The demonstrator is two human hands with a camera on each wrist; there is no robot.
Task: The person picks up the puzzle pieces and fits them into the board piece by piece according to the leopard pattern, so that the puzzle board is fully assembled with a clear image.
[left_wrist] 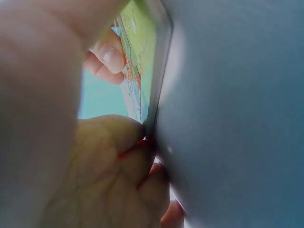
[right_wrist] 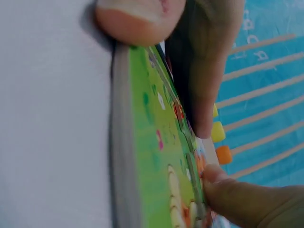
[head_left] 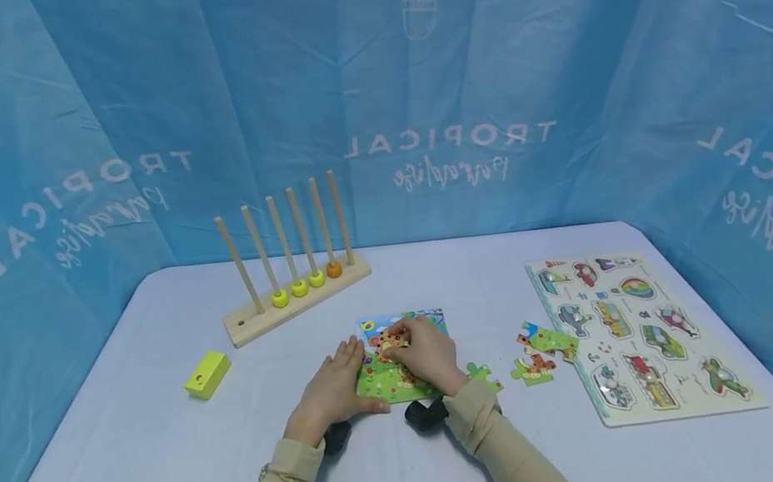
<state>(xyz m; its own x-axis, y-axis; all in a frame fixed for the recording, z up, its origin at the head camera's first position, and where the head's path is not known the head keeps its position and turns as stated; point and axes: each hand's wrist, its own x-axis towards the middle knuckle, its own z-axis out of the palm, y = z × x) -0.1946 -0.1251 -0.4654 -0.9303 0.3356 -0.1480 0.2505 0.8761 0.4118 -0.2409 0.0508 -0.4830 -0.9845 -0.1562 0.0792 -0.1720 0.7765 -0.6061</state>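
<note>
A jigsaw puzzle [head_left: 379,385] with a spotted cartoon animal, flowers and grass lies in its flat tray at the middle of the table. Along its left edge rests my left hand [head_left: 333,384], fingers straight and thumb stretched beside the near edge. My right hand [head_left: 430,352] reaches over the puzzle's right side, thumb and index finger pinching a piece by the animal's head. That piece is mostly covered by the fingers. In the right wrist view, the right thumb [right_wrist: 218,183] touches the picture's surface, while the left thumb [right_wrist: 137,21] sits at the tray's edge.
Loose puzzle pieces [head_left: 553,343] lie to the right, one [head_left: 482,376] beside my right wrist. Farther right is a knobbed vehicle board [head_left: 601,350]. A wooden peg stand [head_left: 298,305] with yellow and orange beads stands behind left, near a yellow block [head_left: 207,375].
</note>
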